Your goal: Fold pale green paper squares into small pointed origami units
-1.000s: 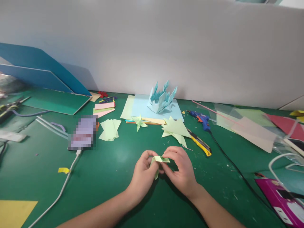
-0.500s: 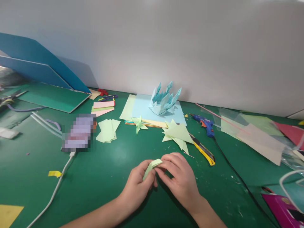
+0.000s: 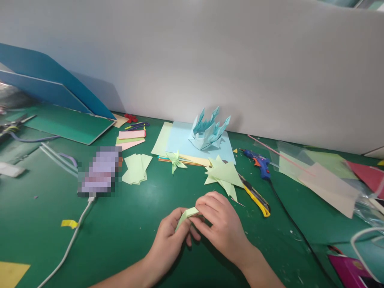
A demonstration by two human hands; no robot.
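Observation:
Both my hands meet low in the middle of the green table (image 3: 135, 224), pinching a small folded strip of light green paper (image 3: 185, 215). My left hand (image 3: 169, 238) grips its lower left end with curled fingers. My right hand (image 3: 220, 226) is closed over its right end, with the fingertips pressed on the fold. Just beyond my hands lie pointed light green paper pieces (image 3: 223, 174) and a yellow utility knife (image 3: 256, 196).
A light blue origami crown (image 3: 208, 129) stands on pastel sheets (image 3: 180, 138) near the wall. A blue glue gun (image 3: 260, 163) with a black cord lies to the right, cut green slips (image 3: 135, 168) and a blurred device (image 3: 100, 171) with a white cable to the left. Coloured boards lean at far left.
My hands have come down and closer to me with the paper strip, which now lies flatter between them, and the view has shifted slightly.

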